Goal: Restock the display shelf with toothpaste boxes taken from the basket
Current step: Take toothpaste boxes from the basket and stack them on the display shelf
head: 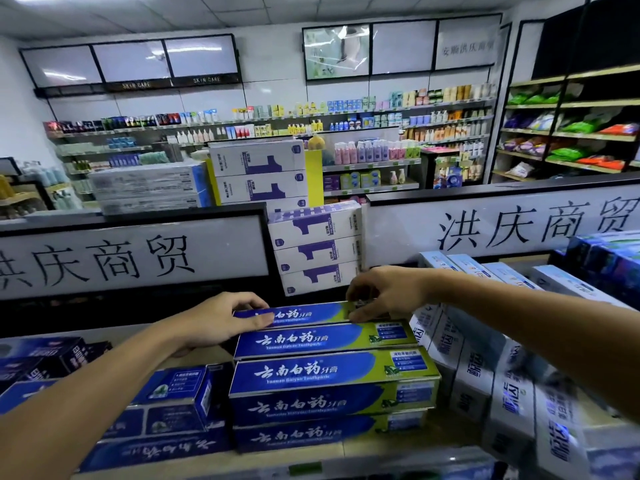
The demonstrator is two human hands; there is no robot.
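Toothpaste box: a long blue and green box (304,314) lies flat and crosswise at the far, top edge of the middle stack, held at both ends.
Left hand: the left hand (221,320) grips the box's left end, fingers curled over the top and thumb on the near face.
Right hand: the right hand (384,296) pinches the box's right end, fingers bent down from above and thumb underneath at the near side.
Contact: the box seems to rest on the carton below it, though the angle makes that hard to tell.
Middle stack: matching blue and green cartons (329,372) are piled in steps, rising from near to far.
Display shelf: the tan board (398,452) carries the stack.
Left of stack: dark blue cartons (166,400) lie flat just beside it.
Right of stack: white and pale blue cartons (478,368) stand in rows running from near to far.
Behind the shelf: two white sign panels (131,258) with large black characters, and between them a pile of white and purple cartons (317,251).
Far side: wall shelves (381,147) hold bottles and packets.
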